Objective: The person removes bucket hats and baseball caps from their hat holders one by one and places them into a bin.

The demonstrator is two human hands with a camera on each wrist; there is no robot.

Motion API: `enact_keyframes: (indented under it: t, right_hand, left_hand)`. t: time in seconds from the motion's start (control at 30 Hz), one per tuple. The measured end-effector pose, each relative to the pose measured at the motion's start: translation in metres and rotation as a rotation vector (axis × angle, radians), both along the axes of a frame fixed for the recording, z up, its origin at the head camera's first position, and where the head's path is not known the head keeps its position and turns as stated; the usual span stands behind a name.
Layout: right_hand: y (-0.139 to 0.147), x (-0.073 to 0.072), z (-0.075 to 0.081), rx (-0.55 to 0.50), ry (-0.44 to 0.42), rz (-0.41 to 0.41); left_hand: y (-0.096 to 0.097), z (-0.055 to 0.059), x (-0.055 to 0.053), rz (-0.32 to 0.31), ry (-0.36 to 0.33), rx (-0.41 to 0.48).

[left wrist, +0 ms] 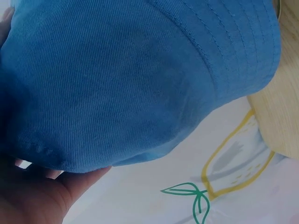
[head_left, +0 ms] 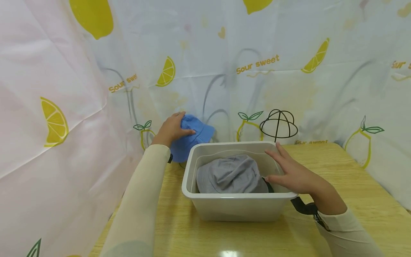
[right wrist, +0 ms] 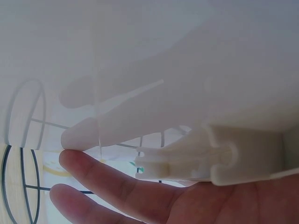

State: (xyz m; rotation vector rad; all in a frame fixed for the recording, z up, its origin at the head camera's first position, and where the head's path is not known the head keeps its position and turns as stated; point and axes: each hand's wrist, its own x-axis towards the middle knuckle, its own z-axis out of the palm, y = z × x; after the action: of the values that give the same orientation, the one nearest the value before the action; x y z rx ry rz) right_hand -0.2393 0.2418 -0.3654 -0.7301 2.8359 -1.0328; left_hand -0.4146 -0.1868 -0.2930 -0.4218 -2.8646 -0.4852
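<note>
My left hand (head_left: 173,129) grips a blue cap (head_left: 200,128) at the bin's back left, its thumb lying across the cloth. Stitched rows run along the brim of the blue cap (left wrist: 243,46) in the left wrist view. A grey cap (head_left: 229,175) lies crumpled inside the white plastic bin (head_left: 237,207), with a dark piece (head_left: 267,185) partly hidden at its right. At the bin's right side is my right hand (head_left: 293,175), fingers extended and thumb over the inside. Close up, the right hand's straight fingers (right wrist: 126,191) lie along the bin's glossy wall (right wrist: 210,56).
Behind the bin's right corner stands a black wire hat stand (head_left: 278,125). The wooden table (head_left: 340,178) carries the bin and extends to its right. A lemon-printed curtain (head_left: 192,46) hangs close behind and along the left.
</note>
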Motion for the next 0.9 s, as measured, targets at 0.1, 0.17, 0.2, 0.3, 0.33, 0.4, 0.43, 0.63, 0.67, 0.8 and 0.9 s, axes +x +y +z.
enact_keyframes:
  t: [0.1,0.17,0.2,0.3,0.33,0.4,0.43,0.63,0.67,0.8,0.9]
  right_hand:
    - [0.0,0.0,0.001,0.003,0.006,-0.001]
    - [0.0,0.0,0.0,0.004,0.008,-0.002]
    - [0.0,-0.001,0.0,0.003,0.008,-0.002]
    - [0.0,0.0,-0.001,-0.002,0.003,-0.003]
    - [0.0,0.0,-0.001,-0.003,0.001,-0.003]
    - [0.0,0.0,-0.002,-0.005,0.0,-0.005]
    - [0.0,0.0,-0.003,-0.005,0.0,-0.005]
    - [0.0,-0.001,-0.003,-0.002,0.008,-0.008]
    - [0.0,-0.001,-0.003,-0.003,0.008,-0.009]
    - [0.0,0.0,-0.002,-0.008,0.01,-0.008]
    - [-0.001,0.001,-0.001,-0.009,0.011,-0.007]
  left_hand:
    - [0.0,0.0,-0.003,0.003,0.01,-0.012]
    - [0.0,0.001,-0.004,0.004,0.011,-0.023]
    - [0.0,0.001,-0.004,0.005,0.011,-0.029]
    - [0.001,0.003,-0.003,0.016,0.007,-0.061]
    - [0.002,0.004,-0.003,0.021,0.006,-0.074]
    - [0.003,0.005,-0.003,0.034,0.008,-0.096]
    - [0.003,0.005,-0.003,0.04,0.01,-0.107]
    - [0.006,0.007,-0.003,0.064,0.034,-0.162]
    - [0.007,0.007,-0.003,0.067,0.04,-0.172]
    - [0.011,0.009,0.0,0.085,0.079,-0.201]
    - [0.014,0.01,0.002,0.1,0.107,-0.214]
